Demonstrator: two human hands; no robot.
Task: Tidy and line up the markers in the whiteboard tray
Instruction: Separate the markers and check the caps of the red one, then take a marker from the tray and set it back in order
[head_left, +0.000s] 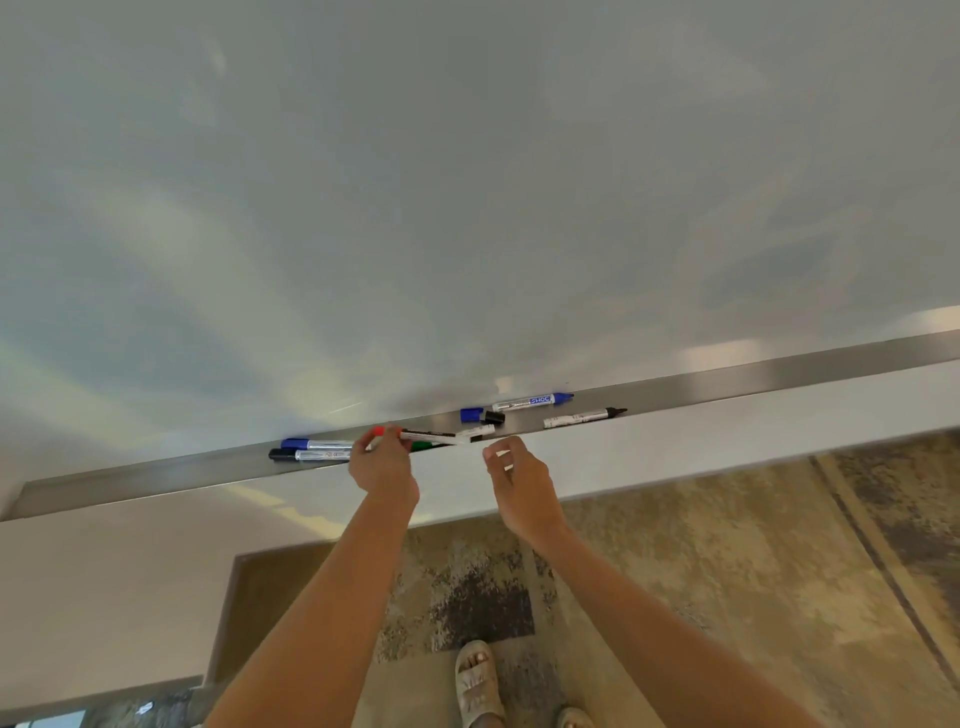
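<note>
A long metal whiteboard tray (727, 382) runs across the view. My left hand (382, 467) grips a red-capped marker (415, 435) held just above the tray. Under it lie a green marker (428, 446) and a white marker with black ends (475, 432). To the left, a blue-capped marker (317, 444) and a black-capped marker (309, 455) lie side by side. My right hand (519, 483) hovers with fingers apart, holding nothing. Farther right lie a loose blue cap (471, 414), a loose black cap (495, 417), an uncapped blue marker (532, 401) and an uncapped black marker (584, 417).
The whiteboard (467, 182) fills the upper view above the tray. Below the tray is a white wall panel (130, 582), then patterned carpet (727, 571). My sandalled foot (475, 680) stands on the carpet beneath my arms.
</note>
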